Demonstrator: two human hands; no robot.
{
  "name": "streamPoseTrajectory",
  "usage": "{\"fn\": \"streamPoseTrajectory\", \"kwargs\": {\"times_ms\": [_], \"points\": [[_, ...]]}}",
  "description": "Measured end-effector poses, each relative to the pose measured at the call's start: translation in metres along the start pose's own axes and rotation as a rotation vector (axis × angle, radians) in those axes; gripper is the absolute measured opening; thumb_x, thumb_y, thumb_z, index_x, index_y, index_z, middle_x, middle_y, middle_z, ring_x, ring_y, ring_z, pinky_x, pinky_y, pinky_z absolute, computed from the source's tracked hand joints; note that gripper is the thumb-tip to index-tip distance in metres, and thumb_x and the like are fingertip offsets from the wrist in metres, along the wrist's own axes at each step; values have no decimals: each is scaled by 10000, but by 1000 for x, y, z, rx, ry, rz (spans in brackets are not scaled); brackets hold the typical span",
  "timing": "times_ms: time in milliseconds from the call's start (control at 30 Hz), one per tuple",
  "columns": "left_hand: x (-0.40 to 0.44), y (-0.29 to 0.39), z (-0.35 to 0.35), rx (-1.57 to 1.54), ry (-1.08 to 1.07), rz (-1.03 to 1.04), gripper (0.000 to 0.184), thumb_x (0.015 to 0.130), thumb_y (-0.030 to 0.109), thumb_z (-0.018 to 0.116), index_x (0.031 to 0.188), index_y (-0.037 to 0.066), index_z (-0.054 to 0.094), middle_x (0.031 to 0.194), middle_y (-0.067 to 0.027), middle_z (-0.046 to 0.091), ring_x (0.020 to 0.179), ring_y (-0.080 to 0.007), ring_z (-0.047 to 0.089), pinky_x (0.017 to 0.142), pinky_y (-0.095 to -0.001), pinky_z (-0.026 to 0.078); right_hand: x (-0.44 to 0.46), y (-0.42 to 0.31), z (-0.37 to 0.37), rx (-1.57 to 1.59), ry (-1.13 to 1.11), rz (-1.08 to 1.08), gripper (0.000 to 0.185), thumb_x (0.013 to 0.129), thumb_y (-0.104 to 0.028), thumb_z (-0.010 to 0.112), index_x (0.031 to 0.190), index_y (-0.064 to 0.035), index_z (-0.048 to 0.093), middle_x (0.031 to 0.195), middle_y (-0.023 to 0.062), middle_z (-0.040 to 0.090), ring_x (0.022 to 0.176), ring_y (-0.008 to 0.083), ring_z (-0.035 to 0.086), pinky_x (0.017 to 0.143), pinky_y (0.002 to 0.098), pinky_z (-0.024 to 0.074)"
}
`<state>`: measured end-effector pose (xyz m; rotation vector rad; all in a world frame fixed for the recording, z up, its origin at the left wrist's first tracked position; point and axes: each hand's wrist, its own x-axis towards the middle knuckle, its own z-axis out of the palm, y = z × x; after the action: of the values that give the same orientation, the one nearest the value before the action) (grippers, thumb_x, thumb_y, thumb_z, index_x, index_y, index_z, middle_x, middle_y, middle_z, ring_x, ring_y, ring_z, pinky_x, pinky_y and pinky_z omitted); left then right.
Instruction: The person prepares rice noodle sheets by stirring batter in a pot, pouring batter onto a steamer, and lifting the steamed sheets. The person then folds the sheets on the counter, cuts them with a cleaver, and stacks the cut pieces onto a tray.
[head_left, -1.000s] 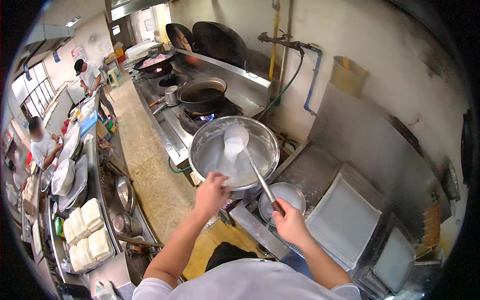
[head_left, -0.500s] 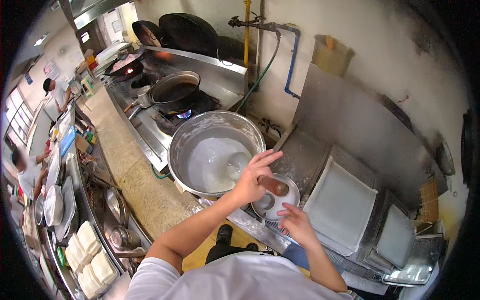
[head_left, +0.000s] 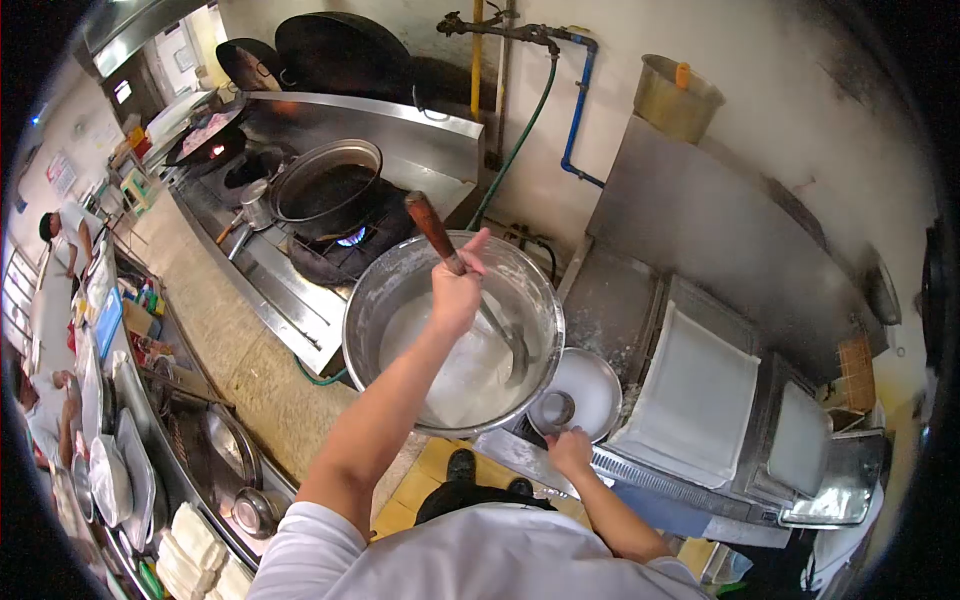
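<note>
My left hand (head_left: 457,295) is closed around the wooden handle of a ladle (head_left: 432,232). The ladle's handle slants upward, and its bowl end dips toward the right inner side of a large metal pot (head_left: 352,330). Whitish liquid (head_left: 450,375) lies inside that pot. To the pot's right is a smaller metal bowl (head_left: 617,385) of white liquid, with a small round cup (head_left: 551,410) in it. My right hand (head_left: 570,450) is at the near rim of this bowl, its fingers bent and seemingly gripping the edge.
A dark pan (head_left: 330,190) sits over a lit burner (head_left: 352,238) beyond the large pot. White cloth-covered trays (head_left: 690,390) lie to the right. A long counter with stacked white pieces (head_left: 190,555) runs along the left, where other people (head_left: 70,235) stand.
The ladle has swung from handle-right to handle-up, its bowl end now at the pot's right side. My right hand has gone from spread fingers over the smaller bowl to its near rim.
</note>
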<state>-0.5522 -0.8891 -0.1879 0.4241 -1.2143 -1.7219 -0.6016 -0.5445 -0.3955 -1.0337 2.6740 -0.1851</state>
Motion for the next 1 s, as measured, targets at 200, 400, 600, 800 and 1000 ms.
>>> {"fn": "streamPoseTrajectory", "kwargs": {"times_ms": [200, 400, 600, 800, 1000], "points": [[21, 9, -45, -63, 38, -63, 361, 760, -284, 373, 755, 53, 505, 1487, -240, 522, 1255, -401, 617, 914, -378, 561, 24, 19, 37, 632, 136, 241, 189, 853, -152, 653, 949, -20, 747, 832, 233, 710, 848, 404, 705, 806, 482, 549], [21, 39, -83, -126, 95, -54, 320, 760, -278, 368, 778, 21, 478, 1418, -301, 538, 1174, -439, 653, 936, -488, 601, 43, 20, -19, 977, 303, 343, 96, 943, -32, 573, 889, -35, 652, 765, 40, 644, 637, 143, 588, 552, 290, 464], [5, 69, -128, -68, 154, -16, 296, 797, -273, 353, 760, -5, 472, 1370, -334, 557, 1098, -423, 690, 993, -522, 584, 31, -72, -224, 1166, 271, 48, 137, 997, -96, 583, 924, 6, 639, 791, 45, 642, 685, 110, 588, 610, 274, 491], [-30, 76, -165, 72, 131, 131, 299, 799, -251, 351, 819, 25, 462, 1337, -327, 589, 1088, -428, 699, 997, -502, 538, 72, -171, -287, 355, 232, -397, 119, 944, -85, 603, 952, 17, 664, 875, 204, 699, 755, 354, 663, 710, 424, 534], [-78, 96, -161, 205, 59, 206, 316, 759, -254, 343, 845, 23, 468, 1274, -288, 630, 1159, -404, 667, 1023, -492, 496, 157, -230, -194, -262, 84, -598, 147, 844, -49, 604, 916, 14, 715, 957, 250, 713, 915, 409, 705, 816, 496, 568]]}}
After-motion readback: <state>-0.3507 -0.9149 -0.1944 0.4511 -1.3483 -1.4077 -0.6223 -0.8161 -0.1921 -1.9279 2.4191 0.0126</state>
